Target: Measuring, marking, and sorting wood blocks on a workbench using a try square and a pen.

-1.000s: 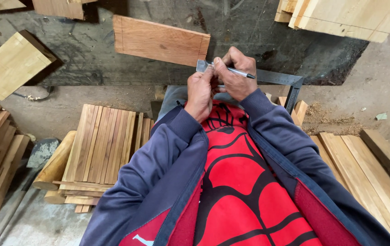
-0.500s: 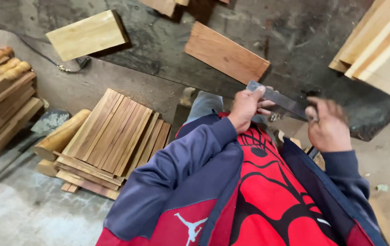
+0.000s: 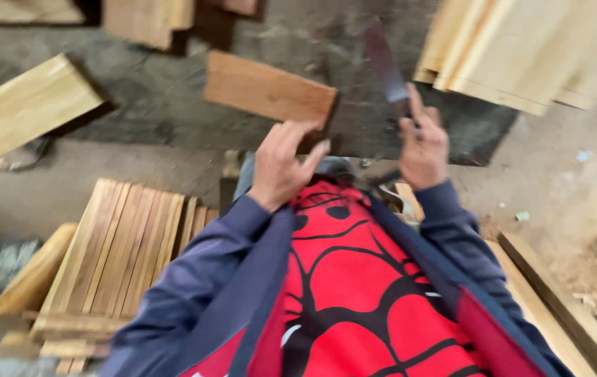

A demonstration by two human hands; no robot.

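Two hands up | my right hand point(image 3: 423, 143) grips a metal square point(image 3: 387, 66), blade pointing away | my left hand point(image 3: 283, 166) hangs loose, empty, fingertips nearest the board point(image 3: 269, 89) lying crosswise just ahead

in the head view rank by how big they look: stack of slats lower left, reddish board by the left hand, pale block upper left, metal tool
1. stack of slats
2. reddish board and pale block, look alike
3. metal tool, blurred
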